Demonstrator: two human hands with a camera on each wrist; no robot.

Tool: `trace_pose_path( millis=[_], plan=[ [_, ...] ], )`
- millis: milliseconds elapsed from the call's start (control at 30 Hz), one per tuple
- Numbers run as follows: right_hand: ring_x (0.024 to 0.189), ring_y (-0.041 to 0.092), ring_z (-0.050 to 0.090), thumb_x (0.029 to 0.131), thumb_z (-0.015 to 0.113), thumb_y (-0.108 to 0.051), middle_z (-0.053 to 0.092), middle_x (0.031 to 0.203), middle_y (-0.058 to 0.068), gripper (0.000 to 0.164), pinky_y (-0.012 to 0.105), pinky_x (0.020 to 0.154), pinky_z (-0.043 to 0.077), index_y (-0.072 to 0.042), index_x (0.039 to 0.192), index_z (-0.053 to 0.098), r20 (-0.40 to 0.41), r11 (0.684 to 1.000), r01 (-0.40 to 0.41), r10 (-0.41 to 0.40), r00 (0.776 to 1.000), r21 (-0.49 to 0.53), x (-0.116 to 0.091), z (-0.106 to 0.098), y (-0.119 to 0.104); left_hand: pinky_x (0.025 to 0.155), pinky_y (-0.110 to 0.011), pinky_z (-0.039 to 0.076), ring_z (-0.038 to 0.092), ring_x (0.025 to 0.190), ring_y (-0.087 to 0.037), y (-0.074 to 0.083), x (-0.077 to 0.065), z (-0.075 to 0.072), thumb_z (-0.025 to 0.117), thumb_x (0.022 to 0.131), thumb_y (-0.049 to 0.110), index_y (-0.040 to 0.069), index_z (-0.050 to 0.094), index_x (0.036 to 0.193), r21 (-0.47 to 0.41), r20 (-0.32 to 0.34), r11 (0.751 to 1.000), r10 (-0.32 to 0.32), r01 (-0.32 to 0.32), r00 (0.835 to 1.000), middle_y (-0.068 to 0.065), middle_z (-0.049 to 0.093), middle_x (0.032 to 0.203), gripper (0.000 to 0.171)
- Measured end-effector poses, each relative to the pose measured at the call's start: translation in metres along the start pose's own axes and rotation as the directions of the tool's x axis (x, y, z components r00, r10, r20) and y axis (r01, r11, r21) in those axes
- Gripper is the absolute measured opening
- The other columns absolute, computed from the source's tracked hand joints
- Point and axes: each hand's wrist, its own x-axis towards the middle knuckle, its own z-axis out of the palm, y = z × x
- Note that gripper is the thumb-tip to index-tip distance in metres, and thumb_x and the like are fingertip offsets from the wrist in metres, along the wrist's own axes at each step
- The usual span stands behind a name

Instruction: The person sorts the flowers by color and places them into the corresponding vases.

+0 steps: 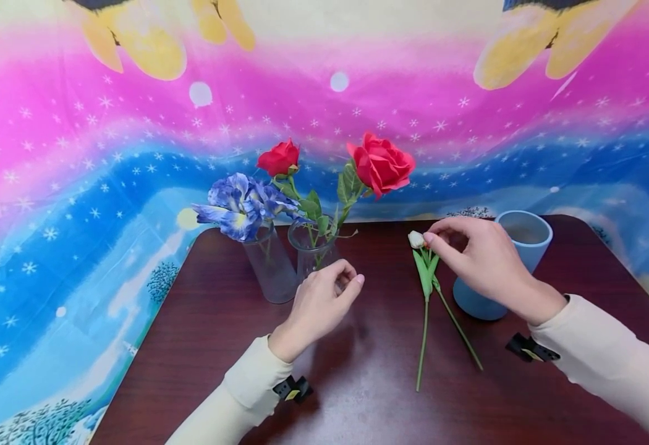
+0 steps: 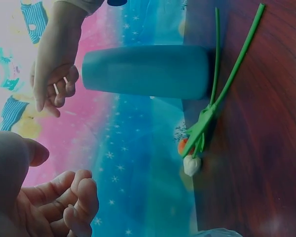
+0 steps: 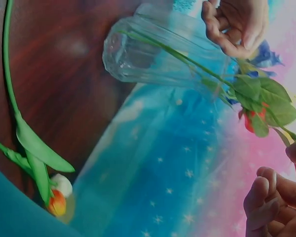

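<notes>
My left hand (image 1: 319,303) hovers in front of the clear glass vase (image 3: 153,54), fingers loosely bent and holding nothing. Two red roses, a smaller one (image 1: 280,157) and a larger one (image 1: 382,164), rise above that vase. Held up in the air beside the blue vase (image 2: 143,71), my right hand (image 1: 483,259) has relaxed fingers with a gap to the thumb. In the head view it overlaps the tulips, but the left wrist view shows it well above them. A white tulip (image 1: 416,240) and an orange-yellow tulip (image 3: 57,203) lie crossed on the table.
A greyish glass vase (image 1: 271,266) with blue irises (image 1: 241,207) stands at the left, close beside the clear one. The dark wooden table (image 1: 369,371) ends at a patterned cloth backdrop (image 1: 302,80). The blue vase stands upright at the right.
</notes>
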Motion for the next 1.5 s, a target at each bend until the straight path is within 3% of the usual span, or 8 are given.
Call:
trace_pose_path(
  millis=[167,400,700,867,1133,1300,1500],
  plan=[
    [0.065,0.007,0.058,0.093,0.072,-0.022,0.072,0.081,0.0,0.016,0.026,0.057,0.044,-0.013,0.107,0.076,-0.009,1.0,-0.019,0.018,1.0,-0.016,0.004,-0.014,0.002,0.064,-0.028,0.048,0.059,0.065,0.0,0.005,0.003,0.0,0.06,0.099,0.04,0.028,0.064,0.091,-0.021,0.018,1.0,0.009,-0.009,1.0,0.013,0.062,0.074,0.015],
    [0.066,-0.001,0.052,0.096,0.07,-0.028,0.07,0.083,0.002,0.019,0.027,0.049,0.039,-0.015,0.107,0.076,-0.059,0.998,-0.037,0.035,0.998,-0.043,0.007,-0.034,0.013,0.063,-0.027,0.047,0.059,0.065,0.001,0.01,0.005,0.002,0.061,0.098,0.04,0.027,0.063,0.089,-0.022,0.017,0.999,0.031,-0.031,0.999,0.013,0.061,0.072,0.016],
    [0.052,0.005,0.045,0.095,0.07,-0.028,0.064,0.07,0.004,0.022,0.029,0.045,0.032,-0.012,0.108,0.076,-0.101,0.994,-0.067,0.058,0.993,-0.089,0.012,-0.048,0.034,0.063,-0.026,0.046,0.058,0.062,-0.001,0.016,0.006,0.005,0.06,0.099,0.039,0.025,0.063,0.09,-0.031,0.039,0.999,0.04,-0.039,0.998,0.011,0.061,0.073,0.016],
    [0.05,0.007,0.046,0.097,0.066,-0.035,0.063,0.069,0.008,0.031,0.031,0.045,0.032,-0.009,0.112,0.074,-0.097,0.986,-0.135,0.126,0.987,-0.099,0.015,-0.058,0.049,0.063,-0.025,0.046,0.058,0.063,0.0,0.02,0.006,0.006,0.06,0.099,0.039,0.026,0.063,0.091,-0.028,0.048,0.999,0.045,-0.044,0.998,0.011,0.062,0.075,0.016],
    [0.06,-0.005,0.044,0.098,0.059,-0.045,0.07,0.086,0.017,0.043,0.034,0.044,0.037,-0.01,0.12,0.071,-0.089,0.953,-0.248,0.236,0.968,-0.174,0.014,-0.071,0.071,0.06,-0.024,0.044,0.056,0.061,0.0,0.023,0.008,0.009,0.059,0.1,0.039,0.025,0.063,0.091,-0.013,0.061,0.998,0.062,-0.062,0.996,0.012,0.061,0.073,0.017],
    [0.064,0.009,0.052,0.1,0.057,-0.045,0.069,0.085,0.017,0.044,0.036,0.044,0.038,-0.01,0.123,0.069,-0.061,0.939,-0.266,0.259,0.964,-0.216,0.015,-0.072,0.081,0.059,-0.024,0.044,0.056,0.061,0.0,0.023,0.01,0.012,0.058,0.1,0.039,0.025,0.063,0.091,-0.012,0.068,0.997,0.075,-0.074,0.995,0.011,0.062,0.073,0.017],
    [0.076,0.029,0.056,0.101,0.054,-0.047,0.066,0.103,0.021,0.047,0.038,0.046,0.038,-0.008,0.123,0.069,0.036,0.932,-0.272,0.288,0.957,-0.238,0.013,-0.072,0.091,0.058,-0.024,0.042,0.055,0.06,-0.001,0.021,0.011,0.019,0.058,0.1,0.038,0.024,0.064,0.092,-0.01,0.087,0.997,0.075,-0.074,0.993,0.011,0.061,0.073,0.018]
  ],
)
